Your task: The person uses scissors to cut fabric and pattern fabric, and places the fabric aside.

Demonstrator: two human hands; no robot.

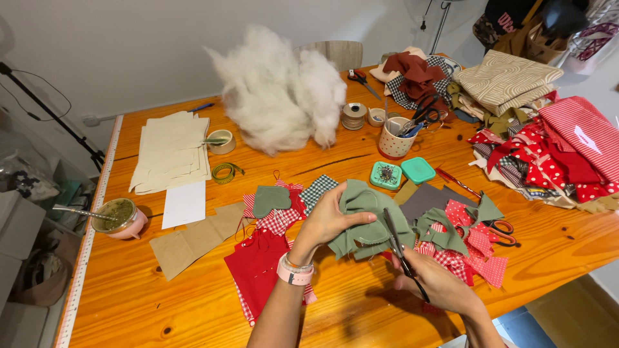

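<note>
Black scissors (403, 252), tips upward-left.

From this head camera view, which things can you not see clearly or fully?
- Right hand: its palm side is hidden; the black scissors cross it.
- Green felt piece: its far side is covered by the left hand.
- Teal pin box: its contents are too small to tell.
- Fabric stacks: cut off by the right edge.

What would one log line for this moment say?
left hand: holds green fabric | right hand: black scissors cutting it | below: red cloth pieces on wooden table
</note>
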